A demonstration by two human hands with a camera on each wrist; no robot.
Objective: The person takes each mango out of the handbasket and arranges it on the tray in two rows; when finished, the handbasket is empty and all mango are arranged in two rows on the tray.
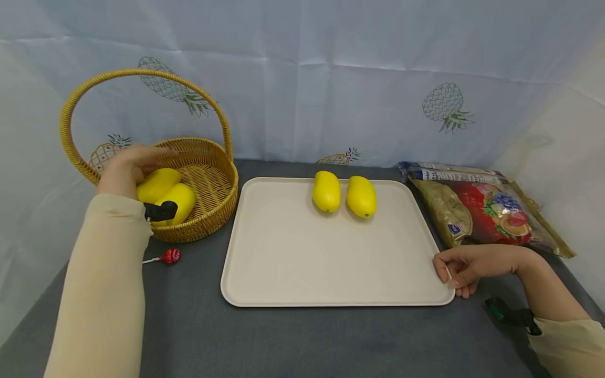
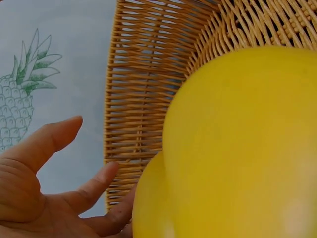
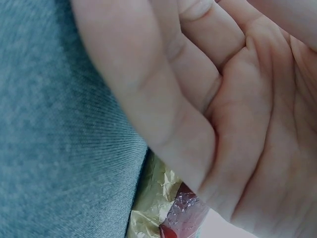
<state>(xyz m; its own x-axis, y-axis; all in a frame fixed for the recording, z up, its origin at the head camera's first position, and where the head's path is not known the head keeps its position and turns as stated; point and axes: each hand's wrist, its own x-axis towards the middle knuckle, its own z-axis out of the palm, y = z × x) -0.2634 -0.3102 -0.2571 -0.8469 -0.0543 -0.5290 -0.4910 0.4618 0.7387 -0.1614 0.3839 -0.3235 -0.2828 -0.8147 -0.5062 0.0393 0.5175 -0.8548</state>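
My left hand [image 1: 134,165] is over the left side of a wicker basket [image 1: 222,210] with a tall arched handle. Two smooth yellow mangoes lie in the basket, a rear mango [image 1: 158,185] and a front mango [image 1: 181,202]. In the left wrist view the left hand [image 2: 59,198] has thumb and fingers spread, with some fingertips right at the farther mango [image 2: 148,198]. Two more mangoes [image 1: 326,192] lie side by side on a beige tray [image 1: 331,262]. At the tray's right front edge, my right hand [image 1: 472,268] pinches the rim with curled fingers.
A red lollipop [image 1: 171,256] lies on the dark grey tabletop [image 1: 302,341] in front of the basket. Shiny gold and red packaged bags [image 1: 491,210] rest right of the tray. A pale curtain [image 1: 331,105] with pineapple prints hangs behind.
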